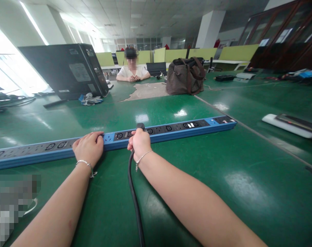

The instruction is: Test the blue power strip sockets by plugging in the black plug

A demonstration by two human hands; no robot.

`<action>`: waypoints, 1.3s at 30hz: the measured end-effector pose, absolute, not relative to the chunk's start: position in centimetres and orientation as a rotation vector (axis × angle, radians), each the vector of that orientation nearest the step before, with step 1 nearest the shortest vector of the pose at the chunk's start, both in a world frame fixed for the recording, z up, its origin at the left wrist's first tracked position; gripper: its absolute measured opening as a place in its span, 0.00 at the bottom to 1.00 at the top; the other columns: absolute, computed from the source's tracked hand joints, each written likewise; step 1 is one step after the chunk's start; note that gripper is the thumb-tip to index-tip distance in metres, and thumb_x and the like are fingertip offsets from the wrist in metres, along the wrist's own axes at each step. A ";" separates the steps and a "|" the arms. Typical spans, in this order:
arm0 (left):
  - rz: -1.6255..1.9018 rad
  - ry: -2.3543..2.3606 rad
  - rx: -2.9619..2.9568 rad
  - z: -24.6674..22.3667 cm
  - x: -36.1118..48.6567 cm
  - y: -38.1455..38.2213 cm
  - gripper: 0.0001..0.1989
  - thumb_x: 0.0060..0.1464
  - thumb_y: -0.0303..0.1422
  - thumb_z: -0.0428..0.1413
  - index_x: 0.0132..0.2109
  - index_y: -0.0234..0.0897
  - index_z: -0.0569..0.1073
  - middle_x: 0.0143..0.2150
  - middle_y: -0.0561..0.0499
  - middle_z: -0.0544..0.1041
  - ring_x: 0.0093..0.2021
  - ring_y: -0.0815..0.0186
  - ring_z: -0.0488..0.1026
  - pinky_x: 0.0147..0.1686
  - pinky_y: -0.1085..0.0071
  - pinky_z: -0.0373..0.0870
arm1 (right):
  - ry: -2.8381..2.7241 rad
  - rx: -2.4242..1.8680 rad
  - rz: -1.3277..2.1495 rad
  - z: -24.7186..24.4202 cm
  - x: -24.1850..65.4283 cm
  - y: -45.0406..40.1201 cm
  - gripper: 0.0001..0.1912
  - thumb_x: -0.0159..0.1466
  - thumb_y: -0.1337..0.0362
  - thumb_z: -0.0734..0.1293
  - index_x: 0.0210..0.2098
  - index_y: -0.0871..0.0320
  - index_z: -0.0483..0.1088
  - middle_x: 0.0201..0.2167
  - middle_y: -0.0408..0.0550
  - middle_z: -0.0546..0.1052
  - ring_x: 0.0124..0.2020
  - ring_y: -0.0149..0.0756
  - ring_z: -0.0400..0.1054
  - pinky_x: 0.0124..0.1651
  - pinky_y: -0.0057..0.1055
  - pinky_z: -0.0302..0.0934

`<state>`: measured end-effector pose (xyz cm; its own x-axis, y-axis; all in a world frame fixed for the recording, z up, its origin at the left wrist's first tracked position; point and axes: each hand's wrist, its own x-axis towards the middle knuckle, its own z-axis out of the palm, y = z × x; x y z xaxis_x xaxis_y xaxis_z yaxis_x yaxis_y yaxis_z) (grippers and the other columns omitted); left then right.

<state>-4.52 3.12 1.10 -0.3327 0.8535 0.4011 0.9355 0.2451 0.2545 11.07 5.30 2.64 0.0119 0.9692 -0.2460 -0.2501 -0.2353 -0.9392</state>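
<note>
A long blue power strip (171,138) with black socket sections lies across the green table. My left hand (89,147) rests over the strip left of its middle, thumb along the near side and fingers bent over the top. In my right hand (140,141) is a black power plug (140,126), gripped in closed fingers right at the strip's sockets. Whether its prongs sit in a socket is hidden by the hand. From under the right hand a thick black cord (136,199) runs down to the bottom edge.
A black computer case (68,70) stands at the back left, with work gloves (90,99) beside it. A brown bag (184,77) sits at the back, and a person (132,72) sits across the table. A long white-and-black object (287,125) lies at the right.
</note>
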 end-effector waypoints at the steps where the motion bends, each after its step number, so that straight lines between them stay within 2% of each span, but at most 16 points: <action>1: -0.664 -2.334 -1.701 1.1 -4.5 3.1 0.21 0.59 0.39 0.39 0.48 0.45 0.74 0.53 0.50 0.76 0.56 0.57 0.68 0.57 0.55 0.55 | -0.820 -1.228 1.497 2.7 11.4 5.3 0.19 0.67 0.60 0.49 0.31 0.60 0.67 0.05 0.36 0.57 0.07 0.33 0.57 0.12 0.24 0.49; 6: -0.636 -2.344 -1.696 1.1 -4.6 3.2 0.21 0.59 0.39 0.39 0.49 0.45 0.74 0.53 0.51 0.76 0.55 0.57 0.68 0.56 0.56 0.55 | -0.838 -1.309 1.411 1.4 11.0 4.7 0.17 0.66 0.56 0.55 0.32 0.60 0.68 0.06 0.36 0.60 0.06 0.31 0.57 0.13 0.25 0.52; 14: -0.632 -2.336 -1.695 1.1 -4.7 3.2 0.21 0.59 0.39 0.39 0.48 0.45 0.74 0.52 0.52 0.76 0.55 0.58 0.68 0.56 0.56 0.56 | -1.004 -1.396 1.279 0.8 10.7 4.3 0.19 0.66 0.55 0.55 0.31 0.60 0.70 0.10 0.41 0.65 0.10 0.35 0.62 0.16 0.28 0.56; 19: -0.616 -2.361 -1.683 1.2 -4.6 3.2 0.22 0.59 0.38 0.39 0.49 0.44 0.74 0.53 0.49 0.75 0.56 0.56 0.68 0.56 0.55 0.55 | -1.050 -1.404 1.244 0.7 10.2 3.5 0.18 0.66 0.55 0.56 0.31 0.59 0.70 0.12 0.44 0.67 0.14 0.37 0.66 0.18 0.29 0.58; 24: -0.605 -2.373 -1.687 1.3 -4.6 3.1 0.22 0.59 0.39 0.39 0.49 0.44 0.74 0.53 0.49 0.75 0.56 0.57 0.67 0.57 0.56 0.55 | -0.848 -1.329 1.375 1.4 10.0 3.3 0.17 0.66 0.56 0.54 0.30 0.58 0.68 0.08 0.38 0.60 0.09 0.34 0.59 0.14 0.27 0.52; 30: -0.619 -2.365 -1.688 1.3 -4.5 3.2 0.21 0.59 0.38 0.39 0.49 0.45 0.74 0.53 0.51 0.75 0.56 0.59 0.67 0.57 0.57 0.55 | -0.545 -1.243 1.658 5.0 13.1 3.6 0.17 0.67 0.62 0.51 0.25 0.57 0.61 0.03 0.34 0.52 0.05 0.28 0.49 0.10 0.22 0.42; 34: -0.613 -2.390 -1.677 1.4 -4.4 3.2 0.21 0.59 0.38 0.40 0.49 0.45 0.74 0.54 0.50 0.75 0.57 0.58 0.67 0.57 0.56 0.55 | -0.591 -1.229 1.728 5.9 14.5 3.4 0.15 0.67 0.67 0.50 0.25 0.57 0.59 0.03 0.33 0.53 0.05 0.26 0.49 0.10 0.21 0.41; 39: -0.612 -2.391 -1.702 1.6 -4.3 3.0 0.22 0.59 0.39 0.39 0.50 0.44 0.74 0.54 0.49 0.75 0.57 0.56 0.67 0.57 0.54 0.55 | -0.709 -1.282 1.710 5.2 13.9 3.0 0.15 0.66 0.67 0.51 0.24 0.57 0.58 0.03 0.34 0.54 0.05 0.27 0.50 0.11 0.22 0.42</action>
